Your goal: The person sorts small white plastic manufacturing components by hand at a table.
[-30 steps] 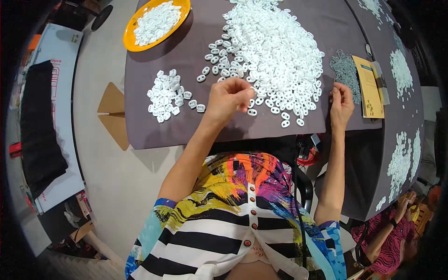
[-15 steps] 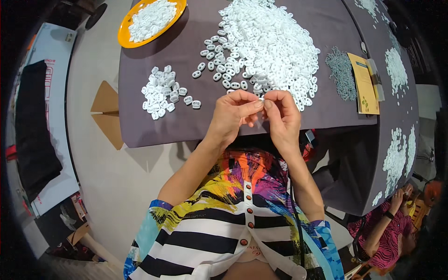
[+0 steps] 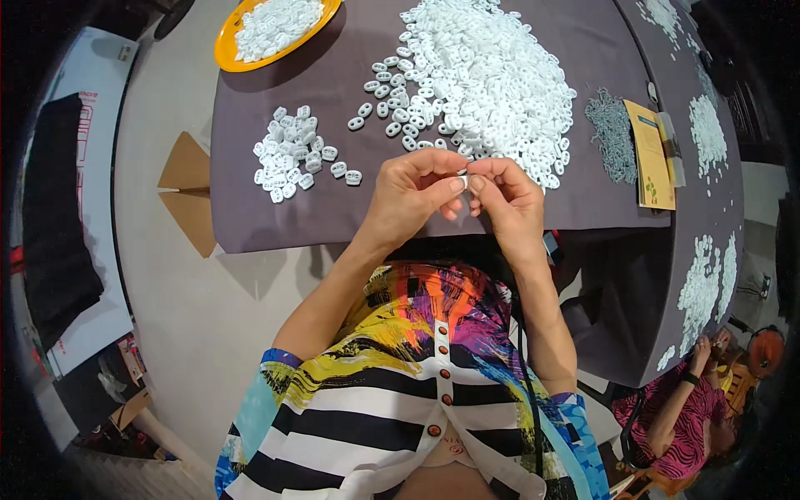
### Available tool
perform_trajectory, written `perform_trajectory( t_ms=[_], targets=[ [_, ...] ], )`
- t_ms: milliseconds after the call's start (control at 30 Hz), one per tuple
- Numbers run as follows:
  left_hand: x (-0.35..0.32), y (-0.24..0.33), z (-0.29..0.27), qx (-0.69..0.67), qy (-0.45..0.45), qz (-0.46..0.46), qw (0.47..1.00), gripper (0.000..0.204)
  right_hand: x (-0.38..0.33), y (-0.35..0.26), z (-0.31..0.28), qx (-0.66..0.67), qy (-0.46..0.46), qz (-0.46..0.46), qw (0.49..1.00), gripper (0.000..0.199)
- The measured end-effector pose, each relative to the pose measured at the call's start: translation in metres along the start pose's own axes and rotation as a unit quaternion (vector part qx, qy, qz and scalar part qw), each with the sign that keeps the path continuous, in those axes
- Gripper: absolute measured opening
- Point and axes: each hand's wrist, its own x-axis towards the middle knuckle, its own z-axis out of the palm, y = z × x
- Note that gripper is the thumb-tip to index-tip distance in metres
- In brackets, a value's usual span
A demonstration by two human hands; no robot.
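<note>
Above the table's near edge my left hand (image 3: pixel 408 193) and my right hand (image 3: pixel 507 198) meet, both closed in a pinch. Between their thumbs and fingertips is a small white plastic piece (image 3: pixel 464 180), mostly covered by the fingers. Just beyond the hands rises a large heap of white oval pieces with two holes (image 3: pixel 492 79), several lying loose at its left side. A smaller group of similar white pieces (image 3: pixel 287 152), with dark marks on them, lies farther left.
An orange plate (image 3: pixel 225 52) of white pieces stands at the far left. Grey short cords (image 3: pixel 612 137) lie beside a yellow booklet (image 3: pixel 648 158) on the right. More white heaps (image 3: pixel 700 283) cover the adjoining table, near another person (image 3: pixel 679 408). A cardboard flap (image 3: pixel 185 162) is at left.
Both hands stay together on the white piece, with slight finger movement; more of the piece now shows. The whole view has shifted a little.
</note>
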Motion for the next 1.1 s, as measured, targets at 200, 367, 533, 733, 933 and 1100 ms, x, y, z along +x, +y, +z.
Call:
perform_trajectory(
  t_ms=[200,367,533,733,933,1100],
  targets=[
    [-0.007,0.0,-0.001,0.015,-0.016,0.018,1.0,0.021,0.001,-0.002,-0.004,0.119,-0.016,0.094,0.988,0.011],
    [-0.007,-0.005,-0.01,0.188,-0.069,0.21,0.957,0.019,0.0,-0.001,-0.005,0.218,-0.038,0.154,0.963,0.012],
    [-0.007,-0.006,-0.005,0.136,-0.029,0.185,0.973,0.011,-0.001,-0.001,-0.002,0.279,-0.041,0.199,0.938,0.012],
    [-0.013,0.001,-0.003,-0.007,-0.007,0.054,0.999,0.01,-0.003,0.003,0.0,0.188,-0.039,0.125,0.973,0.012],
    [-0.015,-0.005,-0.006,-0.025,0.029,0.008,0.999,0.011,-0.007,0.005,0.002,0.153,-0.028,0.072,0.985,0.014],
    [-0.017,-0.008,-0.002,-0.038,0.04,0.001,0.998,0.013,-0.007,0.003,0.005,0.104,-0.017,0.02,0.994,0.016]
  ],
)
